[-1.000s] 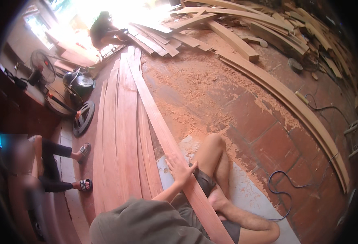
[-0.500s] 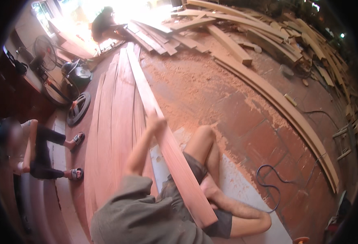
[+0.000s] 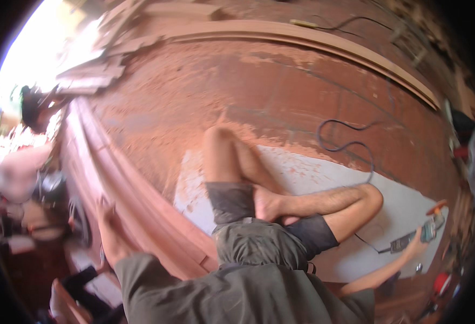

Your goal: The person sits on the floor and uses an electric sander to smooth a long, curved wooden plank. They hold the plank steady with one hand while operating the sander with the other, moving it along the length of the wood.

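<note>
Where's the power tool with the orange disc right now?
In the head view, the power tool is at the far right, with the right hand on it, by the right end of the white sheet.

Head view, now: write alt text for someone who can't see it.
A person sits cross-legged on a pale sheet, right hand on a teal-and-black power tool, left hand, blurred, at long reddish planks. Wood shavings and a looping cable lie on the reddish floor ahead.
</note>
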`<move>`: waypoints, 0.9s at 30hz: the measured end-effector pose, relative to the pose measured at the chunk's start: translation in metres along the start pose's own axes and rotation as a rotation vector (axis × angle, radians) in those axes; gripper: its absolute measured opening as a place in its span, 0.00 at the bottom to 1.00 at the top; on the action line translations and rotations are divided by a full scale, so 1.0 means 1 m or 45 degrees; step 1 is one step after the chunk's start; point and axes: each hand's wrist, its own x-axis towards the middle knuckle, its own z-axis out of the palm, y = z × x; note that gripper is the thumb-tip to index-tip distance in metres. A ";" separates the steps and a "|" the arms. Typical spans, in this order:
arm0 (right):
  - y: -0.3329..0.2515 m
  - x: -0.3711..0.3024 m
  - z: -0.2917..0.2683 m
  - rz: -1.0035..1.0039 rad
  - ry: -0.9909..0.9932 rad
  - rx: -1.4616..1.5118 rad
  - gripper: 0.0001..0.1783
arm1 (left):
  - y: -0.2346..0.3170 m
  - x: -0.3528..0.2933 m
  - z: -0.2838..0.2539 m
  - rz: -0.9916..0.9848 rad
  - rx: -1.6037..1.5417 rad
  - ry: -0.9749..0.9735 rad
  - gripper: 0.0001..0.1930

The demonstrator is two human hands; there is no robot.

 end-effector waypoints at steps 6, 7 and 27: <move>-0.033 0.010 -0.044 0.129 0.120 -0.030 0.40 | 0.126 -0.114 0.135 -0.887 -0.435 -0.193 0.55; -0.024 -0.007 -0.034 0.119 0.108 0.039 0.40 | 0.099 -0.121 0.110 -0.984 -0.430 -0.306 0.51; -0.180 -0.031 -0.045 -0.202 0.591 0.154 0.38 | 0.422 0.288 0.006 0.028 -0.960 0.430 0.18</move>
